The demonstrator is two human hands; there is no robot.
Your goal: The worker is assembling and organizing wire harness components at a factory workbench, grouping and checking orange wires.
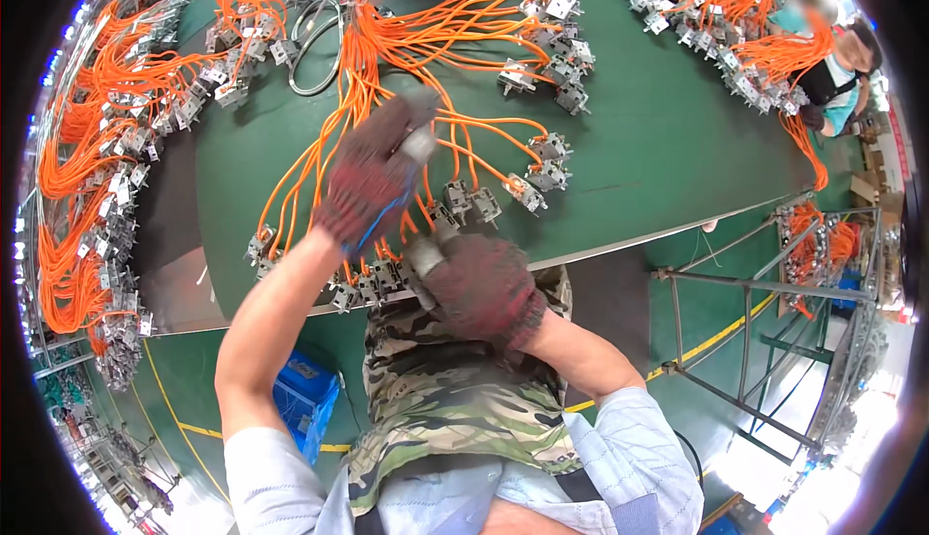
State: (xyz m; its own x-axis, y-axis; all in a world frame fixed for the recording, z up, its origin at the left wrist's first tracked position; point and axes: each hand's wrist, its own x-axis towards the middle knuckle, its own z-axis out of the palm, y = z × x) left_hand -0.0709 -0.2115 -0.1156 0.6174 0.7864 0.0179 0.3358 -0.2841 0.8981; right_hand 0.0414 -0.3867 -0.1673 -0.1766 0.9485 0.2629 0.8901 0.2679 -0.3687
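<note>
Orange cables [363, 56] fan out from one thick bundle over a green table, each ending in a grey metal connector. My left hand [373, 167], in a dark red-grey work glove, is curled over the middle cables with its fingers together; its fingertips are slightly blurred. My right hand [484, 288], gloved alike, is closed at the table's near edge beside a row of connectors [373, 285]. Whatever lies between its thumb and fingers is hidden. Just above its thumb is a grey connector [443, 218]. More connectors [550, 160] lie to the right.
The green table [658, 148] has a curved near edge close to my body. Racks of orange cables [73, 182] stand at left, and another cable heap [716, 3] hangs at far right, near a person [837, 75]. A metal frame [745, 341] and a blue bin [305, 395] are below.
</note>
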